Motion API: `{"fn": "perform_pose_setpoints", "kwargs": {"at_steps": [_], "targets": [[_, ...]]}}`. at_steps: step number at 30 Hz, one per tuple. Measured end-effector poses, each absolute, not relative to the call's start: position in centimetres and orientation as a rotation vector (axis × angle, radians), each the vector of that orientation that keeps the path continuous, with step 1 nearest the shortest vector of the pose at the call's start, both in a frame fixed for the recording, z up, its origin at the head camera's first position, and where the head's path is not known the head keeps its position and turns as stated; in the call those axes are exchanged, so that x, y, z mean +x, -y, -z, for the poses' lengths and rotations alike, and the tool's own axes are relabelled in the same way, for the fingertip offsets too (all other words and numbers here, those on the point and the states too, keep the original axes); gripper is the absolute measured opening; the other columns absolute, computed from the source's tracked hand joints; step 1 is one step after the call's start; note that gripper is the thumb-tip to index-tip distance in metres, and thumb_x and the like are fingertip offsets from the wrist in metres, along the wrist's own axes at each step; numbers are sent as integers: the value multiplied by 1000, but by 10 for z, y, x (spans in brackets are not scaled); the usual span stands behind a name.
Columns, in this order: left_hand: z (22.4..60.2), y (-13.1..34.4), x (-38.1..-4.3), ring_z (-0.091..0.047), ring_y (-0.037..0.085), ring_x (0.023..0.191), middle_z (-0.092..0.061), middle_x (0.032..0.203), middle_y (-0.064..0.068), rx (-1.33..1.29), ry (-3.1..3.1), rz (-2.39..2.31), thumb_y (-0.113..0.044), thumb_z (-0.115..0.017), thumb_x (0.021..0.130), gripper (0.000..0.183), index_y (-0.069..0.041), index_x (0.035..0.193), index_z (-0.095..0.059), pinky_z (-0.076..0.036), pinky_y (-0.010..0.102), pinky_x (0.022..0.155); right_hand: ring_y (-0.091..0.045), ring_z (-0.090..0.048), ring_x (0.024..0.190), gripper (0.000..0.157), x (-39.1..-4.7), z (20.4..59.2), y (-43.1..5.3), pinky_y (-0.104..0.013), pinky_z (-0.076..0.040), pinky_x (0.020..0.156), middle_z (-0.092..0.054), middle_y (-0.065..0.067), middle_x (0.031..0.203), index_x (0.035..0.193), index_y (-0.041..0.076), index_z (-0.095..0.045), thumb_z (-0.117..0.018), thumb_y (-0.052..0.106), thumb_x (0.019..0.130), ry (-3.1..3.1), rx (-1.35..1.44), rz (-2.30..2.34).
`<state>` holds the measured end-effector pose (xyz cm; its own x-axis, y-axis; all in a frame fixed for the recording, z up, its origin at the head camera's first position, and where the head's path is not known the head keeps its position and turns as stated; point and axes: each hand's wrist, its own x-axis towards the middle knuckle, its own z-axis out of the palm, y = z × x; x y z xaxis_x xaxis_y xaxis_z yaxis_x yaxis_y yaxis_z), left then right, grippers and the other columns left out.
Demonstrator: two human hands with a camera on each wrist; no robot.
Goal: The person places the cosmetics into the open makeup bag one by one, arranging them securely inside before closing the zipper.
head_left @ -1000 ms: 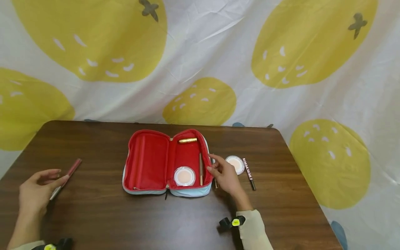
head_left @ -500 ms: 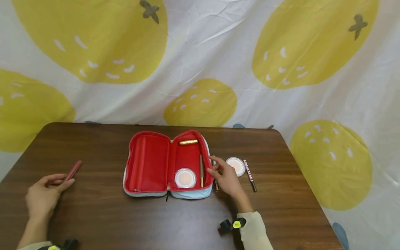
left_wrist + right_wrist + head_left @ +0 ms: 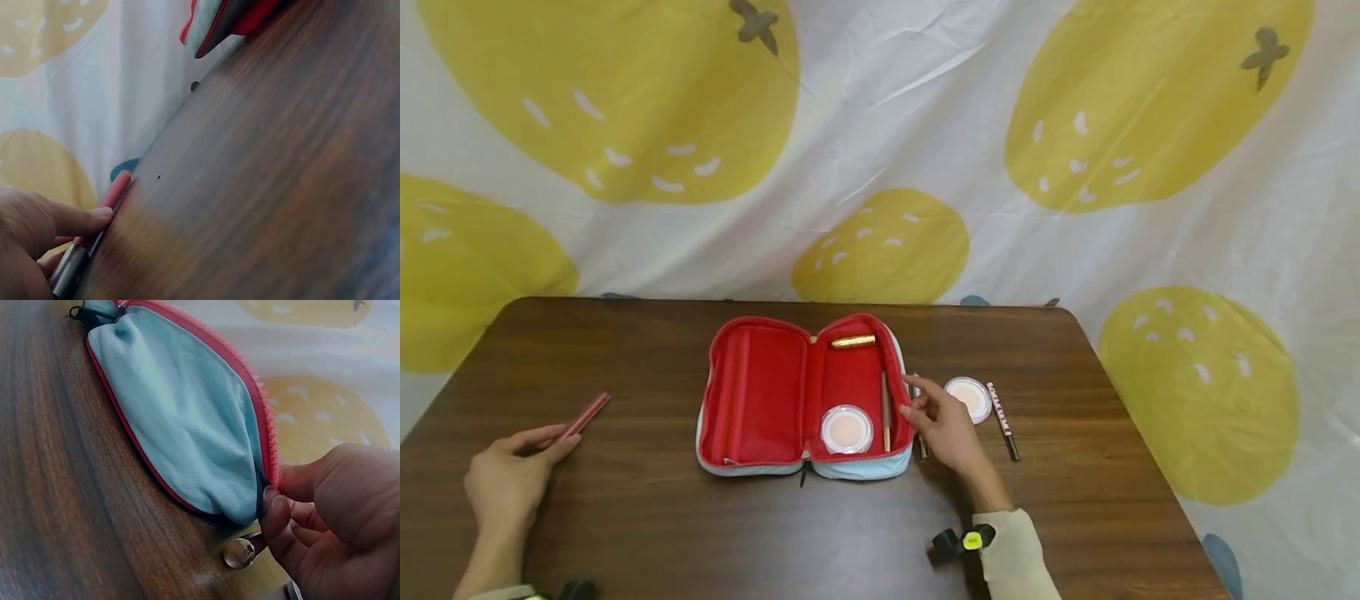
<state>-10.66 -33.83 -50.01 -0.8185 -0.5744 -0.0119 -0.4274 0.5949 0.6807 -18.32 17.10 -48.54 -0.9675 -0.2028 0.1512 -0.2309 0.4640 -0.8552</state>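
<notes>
At the left of the head view, my left hand (image 3: 512, 483) pinches a slim pink tube (image 3: 587, 415) between thumb and fingers. Its dark metallic lower part (image 3: 70, 269) shows in the left wrist view. A zip pouch (image 3: 767, 400) with red lining and pale blue outside lies spread open mid-table. My right hand (image 3: 951, 429) grips the zippered edge (image 3: 270, 450) of its right side between thumb and fingers. That half holds a round clear-rimmed compact (image 3: 847, 430), a gold tube (image 3: 853, 342) and a slim brown pencil (image 3: 886, 412); the left half is bare.
Right of my right hand lie another round compact (image 3: 967, 400) and a pink patterned pen (image 3: 1003, 421) with a black end. A shiny gold-ended tube (image 3: 239, 553) lies beneath the right fingers, partly hidden. A lemon-print cloth (image 3: 880, 242) hangs behind the table (image 3: 737, 533).
My left hand has moved a little to the right with the pink tube, whose lower end is now hidden behind the hand in the head view. The right hand keeps its grip on the pouch edge.
</notes>
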Motion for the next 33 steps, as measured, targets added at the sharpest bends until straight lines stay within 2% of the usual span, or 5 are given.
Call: {"fn": "perform_pose_setpoints", "kwargs": {"at_steps": [4, 17, 28, 31, 33], "targets": [[500, 335, -107, -55, 34, 88, -66, 104, 24, 868, 2587, 1029, -36, -78, 79, 43, -2, 105, -71, -34, 35, 63, -17, -52, 57, 46, -180, 478, -170, -23, -44, 48, -57, -10, 81, 129, 5, -57, -70, 2, 85, 2668, 383, -1552], [503, 328, -104, -59, 49, 90, -67, 93, 26, 683, 2581, 874, -22, -72, 84, 29, 3, 99, -71, -36, 45, 66, -22, -51, 60, 43, -169, 444, -160, -21, -42, 50, -57, -19, 82, 128, -8, -53, -66, -5, 86, 2673, 449, -1552], [501, 325, -109, -58, 46, 96, -65, 103, 27, 844, 2452, 934, -25, -72, 85, 33, 4, 101, -71, -37, 39, 65, -22, -52, 60, 44, -168, 450, -161, -21, -43, 50, -57, -21, 83, 129, -6, -54, -66, -6, 86, 2652, 430, -1609], [497, 317, -110, -60, 37, 85, -66, 103, 26, 913, 2390, 984, -27, -73, 84, 35, 3, 103, -71, -35, 30, 61, -20, -52, 59, 44, -167, 451, -161, -21, -43, 50, -57, -19, 82, 128, -6, -54, -66, -5, 86, 2647, 430, -1599], [494, 310, -112, -58, 24, 72, -70, 91, 20, 920, 2359, 1015, -27, -75, 83, 35, 2, 103, -72, -33, 26, 58, -20, -52, 59, 43, -167, 452, -162, -21, -43, 50, -56, -19, 81, 128, -6, -54, -66, -6, 86, 2648, 423, -1595]]}}
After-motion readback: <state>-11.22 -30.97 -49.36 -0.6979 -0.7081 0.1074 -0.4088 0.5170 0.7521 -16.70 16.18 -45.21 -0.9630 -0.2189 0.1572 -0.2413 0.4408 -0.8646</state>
